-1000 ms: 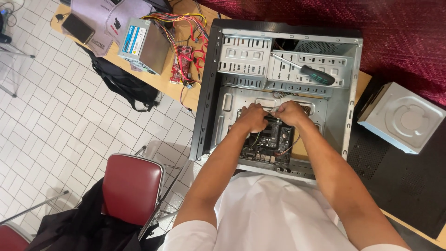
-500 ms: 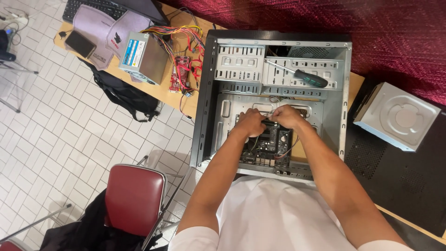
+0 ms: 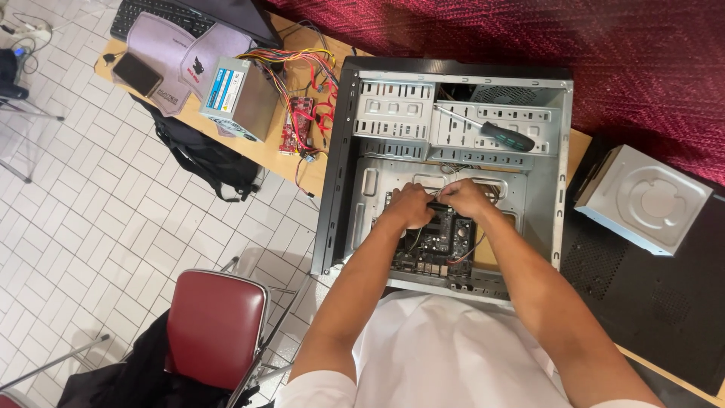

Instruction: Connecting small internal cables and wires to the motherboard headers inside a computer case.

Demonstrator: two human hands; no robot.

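A screwdriver with a dark handle (image 3: pixel 498 134) lies across the metal drive bays at the far side, and a grey optical drive (image 3: pixel 642 198) sits well apart at the right on a black panel (image 3: pixel 649 302). At the far left of the wooden table (image 3: pixel 276 157) stand a grey power supply (image 3: pixel 238 98) with coloured cables (image 3: pixel 302 68), a small red circuit board (image 3: pixel 294 125), a phone (image 3: pixel 137 74) and a keyboard (image 3: pixel 155 15). A red-seated chair (image 3: pixel 215 326) stands near left on the white tiled floor (image 3: pixel 83 211).

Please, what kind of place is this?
Probably a computer repair or training room. An open computer case lies on a wooden table, with a loose power supply, a screwdriver and a removed optical drive nearby.
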